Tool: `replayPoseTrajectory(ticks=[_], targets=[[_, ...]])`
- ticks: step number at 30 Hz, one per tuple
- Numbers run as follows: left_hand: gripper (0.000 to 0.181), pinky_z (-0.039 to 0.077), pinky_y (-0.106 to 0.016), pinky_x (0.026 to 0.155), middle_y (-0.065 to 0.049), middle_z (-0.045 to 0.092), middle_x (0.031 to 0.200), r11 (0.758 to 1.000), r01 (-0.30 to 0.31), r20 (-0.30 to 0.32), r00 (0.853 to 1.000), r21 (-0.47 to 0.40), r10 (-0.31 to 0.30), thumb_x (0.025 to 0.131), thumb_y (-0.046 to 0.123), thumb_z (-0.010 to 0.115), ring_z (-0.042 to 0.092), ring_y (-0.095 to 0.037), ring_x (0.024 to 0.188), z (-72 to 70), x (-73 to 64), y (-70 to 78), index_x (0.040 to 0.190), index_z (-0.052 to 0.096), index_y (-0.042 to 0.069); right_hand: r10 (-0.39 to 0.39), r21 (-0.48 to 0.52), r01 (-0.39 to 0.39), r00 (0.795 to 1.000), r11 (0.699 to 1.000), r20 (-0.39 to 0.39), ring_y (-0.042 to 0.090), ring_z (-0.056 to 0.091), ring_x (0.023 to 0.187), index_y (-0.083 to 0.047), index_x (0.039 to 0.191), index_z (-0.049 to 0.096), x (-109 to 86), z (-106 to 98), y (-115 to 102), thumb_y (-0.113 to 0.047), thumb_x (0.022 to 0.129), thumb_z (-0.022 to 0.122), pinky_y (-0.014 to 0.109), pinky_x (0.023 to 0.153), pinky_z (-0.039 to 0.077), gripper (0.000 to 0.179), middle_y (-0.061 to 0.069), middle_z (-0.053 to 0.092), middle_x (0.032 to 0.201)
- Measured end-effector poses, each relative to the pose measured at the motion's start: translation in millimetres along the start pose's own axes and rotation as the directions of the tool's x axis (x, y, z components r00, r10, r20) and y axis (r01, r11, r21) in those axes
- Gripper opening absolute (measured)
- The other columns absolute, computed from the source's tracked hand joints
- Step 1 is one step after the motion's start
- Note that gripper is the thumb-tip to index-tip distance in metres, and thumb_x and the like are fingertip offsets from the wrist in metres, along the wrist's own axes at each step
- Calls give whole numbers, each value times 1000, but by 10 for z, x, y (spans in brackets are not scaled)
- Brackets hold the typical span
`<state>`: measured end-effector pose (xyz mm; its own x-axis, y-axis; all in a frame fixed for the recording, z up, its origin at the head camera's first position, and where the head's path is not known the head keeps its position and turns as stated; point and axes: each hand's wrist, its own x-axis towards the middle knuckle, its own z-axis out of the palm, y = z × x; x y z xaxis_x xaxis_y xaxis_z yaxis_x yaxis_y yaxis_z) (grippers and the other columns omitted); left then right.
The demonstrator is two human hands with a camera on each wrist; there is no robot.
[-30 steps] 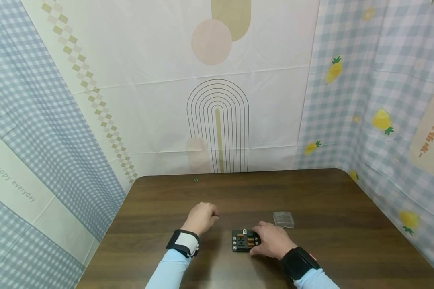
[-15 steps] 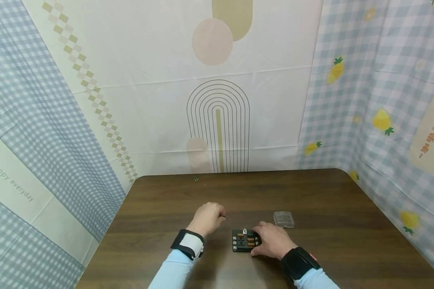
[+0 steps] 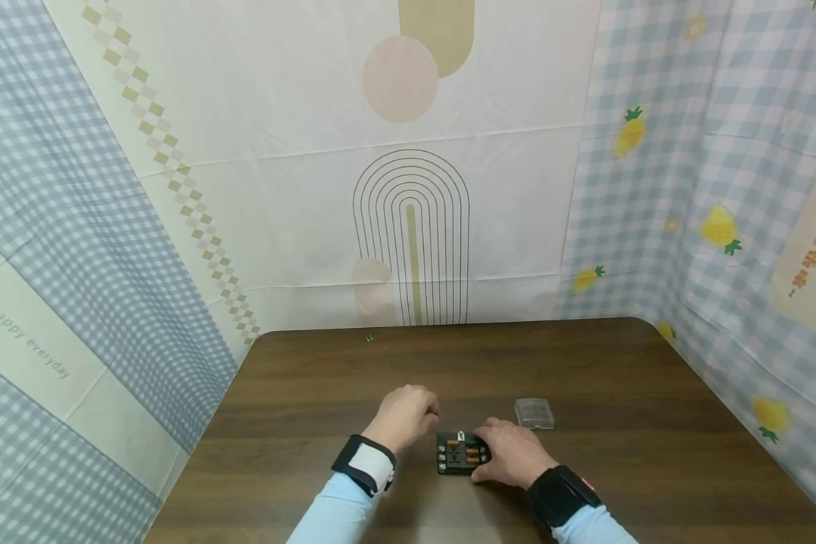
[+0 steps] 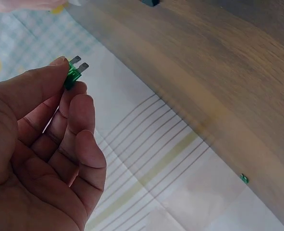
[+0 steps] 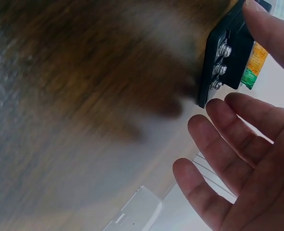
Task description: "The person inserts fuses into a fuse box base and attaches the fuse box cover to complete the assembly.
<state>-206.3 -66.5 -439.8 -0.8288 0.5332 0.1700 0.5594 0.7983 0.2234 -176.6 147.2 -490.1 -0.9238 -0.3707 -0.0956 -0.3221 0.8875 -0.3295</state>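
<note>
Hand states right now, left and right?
Left hand: closed, pinching a green blade fuse, metal prongs exposed.
Right hand: closed around one end of the black fuse box, thumb and fingers on opposite sides.

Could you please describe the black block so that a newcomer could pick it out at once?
On the brown wooden table, find the person's right hand. It grips the right end of a small black block. Unlike the clear plastic cover lying beyond, the block is dark, with a row of metal screws and orange pieces set into it.
</note>
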Motion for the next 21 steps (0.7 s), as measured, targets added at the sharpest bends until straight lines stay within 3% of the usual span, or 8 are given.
replayPoseTrajectory(ticks=[21], targets=[[3,49,-21,64,6,66,81,999,-36,42,999,24,35,86,17,77,59,-6,71,97,17,157,86,74,16,-20,-10,19,1000,1000,-9,19,57,81,-7,113,71,1,11,-28,-35,72,87,46,74,51,52,-1,59,93]])
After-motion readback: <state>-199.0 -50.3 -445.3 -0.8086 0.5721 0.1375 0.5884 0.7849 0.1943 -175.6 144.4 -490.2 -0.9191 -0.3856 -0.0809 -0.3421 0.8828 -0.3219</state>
